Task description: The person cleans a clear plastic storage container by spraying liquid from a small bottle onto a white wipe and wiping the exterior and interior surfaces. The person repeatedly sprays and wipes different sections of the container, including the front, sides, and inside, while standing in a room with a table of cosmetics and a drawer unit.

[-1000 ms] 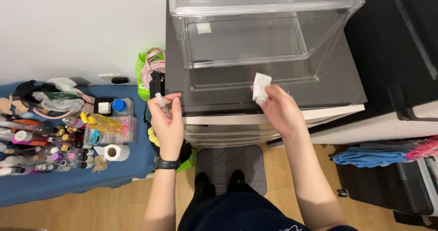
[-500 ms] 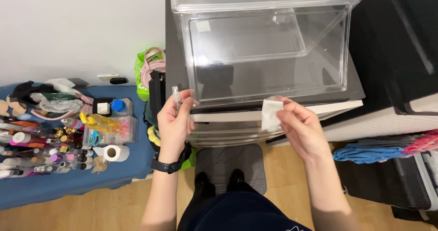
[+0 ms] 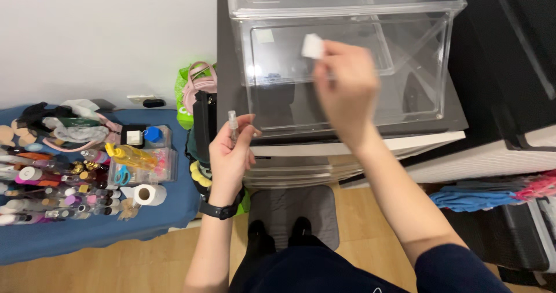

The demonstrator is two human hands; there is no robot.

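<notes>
Right hand [image 3: 343,87] lifted white wipe [image 3: 313,46] to clear box [image 3: 347,15]; left hand [image 3: 230,157] grips spray vial [image 3: 233,123].

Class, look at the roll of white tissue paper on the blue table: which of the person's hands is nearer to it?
Left. The left hand, holding a small spray bottle, is just right of the tissue roll. The right hand is raised far off, against the clear box.

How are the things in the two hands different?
The left hand holds a small spray bottle, thin, clear and upright, low by the cabinet's edge. The right hand holds a white wipe, soft and folded, raised against the clear plastic box. The bottle is hard; the wipe is crumpled. Both are small and pinched in fingertips.
</notes>
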